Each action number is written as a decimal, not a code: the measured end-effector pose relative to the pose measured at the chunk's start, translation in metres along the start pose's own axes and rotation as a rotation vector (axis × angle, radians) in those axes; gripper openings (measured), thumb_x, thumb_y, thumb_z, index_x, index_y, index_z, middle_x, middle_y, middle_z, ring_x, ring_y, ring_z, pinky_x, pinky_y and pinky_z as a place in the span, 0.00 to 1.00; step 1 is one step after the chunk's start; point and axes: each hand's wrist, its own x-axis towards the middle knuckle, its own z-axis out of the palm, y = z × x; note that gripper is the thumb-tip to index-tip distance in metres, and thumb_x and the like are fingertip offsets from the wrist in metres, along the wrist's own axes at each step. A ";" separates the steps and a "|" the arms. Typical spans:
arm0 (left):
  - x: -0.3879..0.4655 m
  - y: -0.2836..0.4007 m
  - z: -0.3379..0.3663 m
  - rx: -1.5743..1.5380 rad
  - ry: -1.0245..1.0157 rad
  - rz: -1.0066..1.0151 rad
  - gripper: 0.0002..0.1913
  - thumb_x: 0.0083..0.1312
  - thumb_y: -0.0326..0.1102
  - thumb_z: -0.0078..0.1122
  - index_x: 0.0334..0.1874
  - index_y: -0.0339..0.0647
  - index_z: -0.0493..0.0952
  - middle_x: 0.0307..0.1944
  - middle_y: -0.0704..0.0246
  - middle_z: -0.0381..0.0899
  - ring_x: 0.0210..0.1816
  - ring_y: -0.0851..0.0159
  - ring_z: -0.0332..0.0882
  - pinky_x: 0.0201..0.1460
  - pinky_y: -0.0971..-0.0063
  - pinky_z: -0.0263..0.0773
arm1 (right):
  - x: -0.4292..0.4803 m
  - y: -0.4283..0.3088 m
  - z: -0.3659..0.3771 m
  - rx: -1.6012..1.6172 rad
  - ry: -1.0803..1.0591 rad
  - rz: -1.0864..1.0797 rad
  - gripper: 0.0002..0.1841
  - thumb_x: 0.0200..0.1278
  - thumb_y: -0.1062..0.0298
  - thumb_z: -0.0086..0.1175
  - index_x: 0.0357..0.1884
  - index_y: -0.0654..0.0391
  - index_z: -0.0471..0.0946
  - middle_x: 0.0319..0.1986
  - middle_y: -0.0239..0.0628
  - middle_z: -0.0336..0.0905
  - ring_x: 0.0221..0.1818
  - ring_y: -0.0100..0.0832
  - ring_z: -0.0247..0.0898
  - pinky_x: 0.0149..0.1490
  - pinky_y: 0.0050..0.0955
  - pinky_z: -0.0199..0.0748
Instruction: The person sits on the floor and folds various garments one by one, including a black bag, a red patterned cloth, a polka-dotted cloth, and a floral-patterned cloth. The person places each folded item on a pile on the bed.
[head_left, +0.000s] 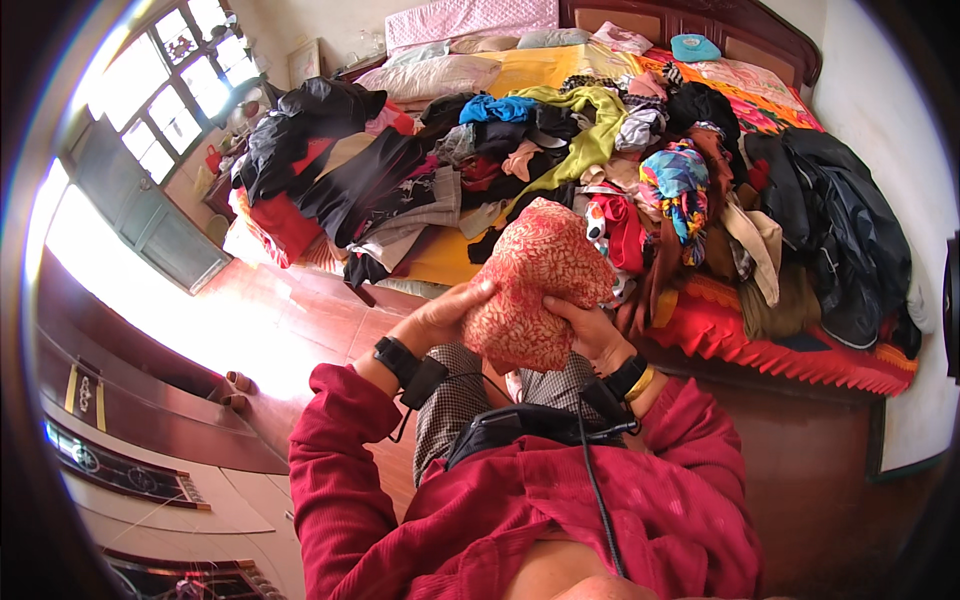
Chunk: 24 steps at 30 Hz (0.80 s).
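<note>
Between my two hands is a folded piece of red cloth (536, 289) with a cream floral pattern, held up in front of my knees. My left hand (446, 311) grips its left edge, thumb on top and fingers hidden beneath. My right hand (589, 330) pinches the lower right side, its thumb also on the near face. Just beyond the cloth, a large heap of mixed clothes spreads over the bed. In it lie a yellow-green garment (600, 116), a bright blue garment (496, 109) and a multicoloured bundled cloth (675, 180).
Dark jackets (847, 217) lie at the bed's right side, above a red pleated bed skirt (772, 345). Black clothes (315, 120) are piled at the left. Pillows (435, 79) line the wooden headboard (697, 22). A grey-green door (142, 202) stands at left, with brown shoes (238, 386) on the floor.
</note>
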 end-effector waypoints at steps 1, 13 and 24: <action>0.002 -0.002 0.003 -0.050 -0.032 0.008 0.33 0.63 0.46 0.58 0.66 0.36 0.58 0.60 0.60 0.68 0.58 0.61 0.70 0.62 0.65 0.66 | 0.002 0.001 0.000 -0.015 -0.053 -0.030 0.22 0.63 0.74 0.52 0.60 0.58 0.66 0.55 0.37 0.69 0.58 0.33 0.66 0.62 0.34 0.65; -0.013 0.109 -0.043 0.215 0.330 0.383 0.21 0.60 0.27 0.58 0.56 0.36 0.69 0.48 0.65 0.77 0.46 0.66 0.78 0.51 0.70 0.75 | 0.033 0.005 -0.010 -0.349 -0.172 -0.006 0.35 0.62 0.62 0.57 0.68 0.55 0.52 0.55 0.42 0.67 0.54 0.31 0.68 0.57 0.29 0.67; -0.055 0.291 -0.240 0.300 0.627 0.452 0.16 0.60 0.35 0.60 0.49 0.38 0.74 0.41 0.66 0.80 0.39 0.66 0.80 0.42 0.71 0.77 | 0.009 0.031 -0.075 -0.409 0.053 0.375 0.23 0.68 0.67 0.46 0.62 0.60 0.59 0.49 0.44 0.73 0.49 0.34 0.74 0.51 0.26 0.73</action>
